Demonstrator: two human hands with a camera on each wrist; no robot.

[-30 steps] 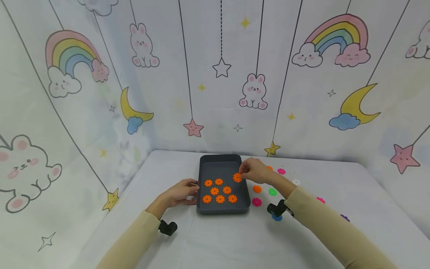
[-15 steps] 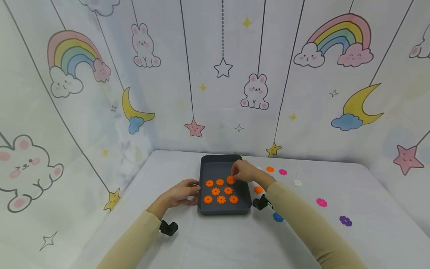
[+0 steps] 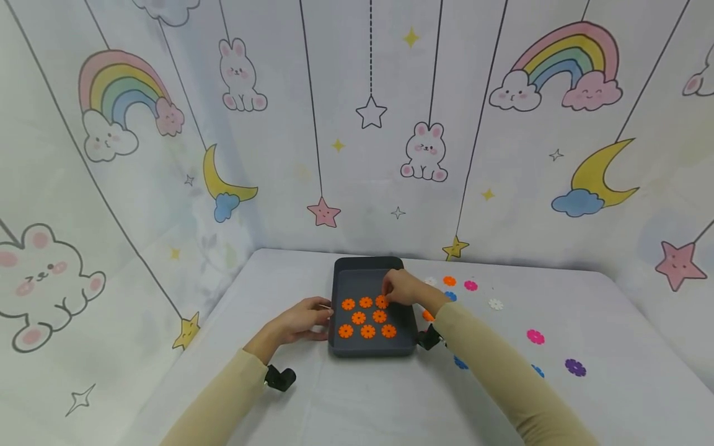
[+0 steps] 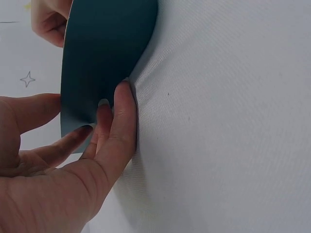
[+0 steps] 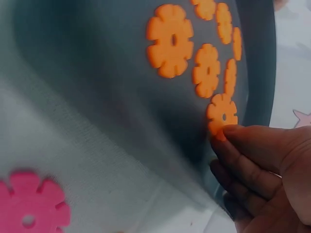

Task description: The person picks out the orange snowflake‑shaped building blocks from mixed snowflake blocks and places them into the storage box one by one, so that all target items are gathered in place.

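A dark grey rectangular tray (image 3: 357, 282) lies on the white-covered table, with several orange notched, flower-shaped discs (image 3: 367, 331) in rows inside it. My right hand (image 3: 405, 288) reaches over the tray's right side. Its thumb and fingers pinch the edge of one orange flower-shaped disc (image 5: 223, 109), low over or touching the tray floor; I cannot tell which. At the tray's left side is my left hand (image 3: 304, 319). In the left wrist view, its extended fingers (image 4: 125, 116) touch the outer wall and the thumb meets the rim.
Right of the tray, loose discs lie scattered: a pink one (image 3: 535, 336), a purple one (image 3: 575, 367), a white one (image 3: 496, 304), an orange one (image 3: 449, 281) and several others. My right sleeve (image 3: 502, 371) covers part of that side. A patterned cloth wall (image 3: 368, 186) rises behind.
My right hand has carried the orange disc from the tray's right edge leftward and down to the end of the upper row. The left hand stays at the tray's left side.
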